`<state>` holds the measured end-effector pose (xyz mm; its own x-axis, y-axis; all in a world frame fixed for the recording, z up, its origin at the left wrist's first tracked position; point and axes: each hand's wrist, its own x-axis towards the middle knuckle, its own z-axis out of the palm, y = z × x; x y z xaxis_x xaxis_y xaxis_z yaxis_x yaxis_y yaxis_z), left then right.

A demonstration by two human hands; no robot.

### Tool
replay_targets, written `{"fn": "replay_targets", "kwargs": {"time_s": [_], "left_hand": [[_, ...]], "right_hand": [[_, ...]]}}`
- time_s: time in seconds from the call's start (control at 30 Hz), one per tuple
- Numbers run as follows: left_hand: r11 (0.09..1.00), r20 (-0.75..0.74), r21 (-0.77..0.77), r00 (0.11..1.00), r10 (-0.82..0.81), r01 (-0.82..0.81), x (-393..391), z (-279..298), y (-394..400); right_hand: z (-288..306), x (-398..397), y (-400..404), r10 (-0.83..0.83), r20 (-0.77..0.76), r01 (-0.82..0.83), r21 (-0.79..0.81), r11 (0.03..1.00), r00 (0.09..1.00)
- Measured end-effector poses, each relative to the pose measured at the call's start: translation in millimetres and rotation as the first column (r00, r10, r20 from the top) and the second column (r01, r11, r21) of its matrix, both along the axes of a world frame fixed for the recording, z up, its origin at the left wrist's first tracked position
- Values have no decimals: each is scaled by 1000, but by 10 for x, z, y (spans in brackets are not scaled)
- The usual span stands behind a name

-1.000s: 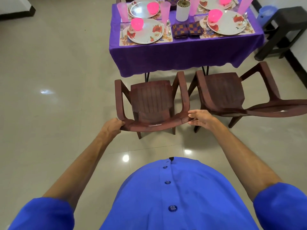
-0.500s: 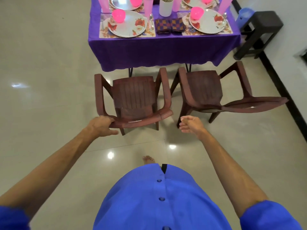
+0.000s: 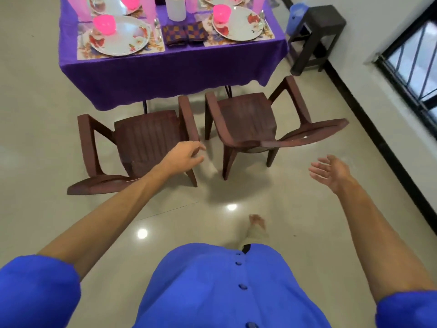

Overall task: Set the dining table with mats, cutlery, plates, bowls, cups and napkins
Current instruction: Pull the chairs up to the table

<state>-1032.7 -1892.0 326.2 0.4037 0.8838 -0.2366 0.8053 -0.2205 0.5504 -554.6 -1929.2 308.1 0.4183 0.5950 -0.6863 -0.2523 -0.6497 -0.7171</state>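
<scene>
The table (image 3: 170,67), draped in a purple cloth, looks fully laid: along its near edge sit two mats, one (image 3: 82,49) at the left corner and one toward the right, each carrying a flowered plate (image 3: 123,41) with a pink bowl (image 3: 104,23) on it, a tall pink cup (image 3: 150,10) beside, and two folded checked napkins (image 3: 183,33) between the settings at mid-edge. Cutlery shows only as thin glints by the plates, too small to read. Two brown moulded chairs stand just off that edge, the left chair (image 3: 142,143) and the right chair (image 3: 246,119), arms nearly touching. The left hand (image 3: 184,156) hovers over the left chair's right arm, fingers loosely curled, gripping nothing; whether it brushes the arm I cannot tell. The right hand (image 3: 331,172) is spread, palm up, well clear of everything. The chairs are probably light, stiff plastic that slides easily on the glossy tile; best taken at the top rail of the back or both arms. Plates would be breakable and smooth, so held by the rim; the plastic bowls and cups tip easily.
</scene>
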Motion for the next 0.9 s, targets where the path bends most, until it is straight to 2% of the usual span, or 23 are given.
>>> {"fn": "replay_targets", "kwargs": {"time_s": [0.07, 0.17, 0.23, 0.33, 0.4, 0.43, 0.53, 0.63, 0.67, 0.8, 0.9], "left_hand": [[987, 72, -88, 987, 142, -135, 371, -58, 183], [935, 84, -233, 952, 294, -268, 859, -205, 377], [847, 117, -356, 880, 460, -395, 1666, -424, 651], [707, 146, -587, 808, 571, -393, 1793, -460, 641], [578, 149, -692, 698, 701, -432, 2294, -493, 663], [521, 166, -719, 614, 772, -460, 2510, -466, 634], [401, 229, -743, 360, 904, -535, 2880, -484, 558], [333, 270, -725, 196, 943, -602, 3032, -511, 515], [320, 274, -712, 171, 946, -625, 3058, -528, 519], [306, 251, -673, 181, 951, -673, 3237, -512, 500], [290, 262, -674, 147, 954, -679, 3314, -500, 489]], "right_hand": [[8, 443, 334, -20, -10, 20, 22, 1000, 1000], [-180, 998, 838, -57, -79, 60, 39, 997, 995], [-141, 1630, 1480, 68, -157, -62, 39, 997, 985], [-223, 1593, 1693, 189, -142, -189, 15, 982, 972], [-203, 1910, 1873, 258, -88, -263, -50, 964, 962], [-204, 2027, 1953, 267, -59, -271, -79, 959, 962], [-239, 2267, 2120, 329, -51, -332, -76, 940, 943], [-245, 2369, 2188, 401, -80, -406, -43, 913, 912], [-278, 2389, 2206, 405, -78, -408, -29, 912, 911], [-339, 2487, 2254, 409, -44, -409, 5, 913, 912], [-394, 2551, 2249, 432, -28, -431, 32, 902, 902]]}}
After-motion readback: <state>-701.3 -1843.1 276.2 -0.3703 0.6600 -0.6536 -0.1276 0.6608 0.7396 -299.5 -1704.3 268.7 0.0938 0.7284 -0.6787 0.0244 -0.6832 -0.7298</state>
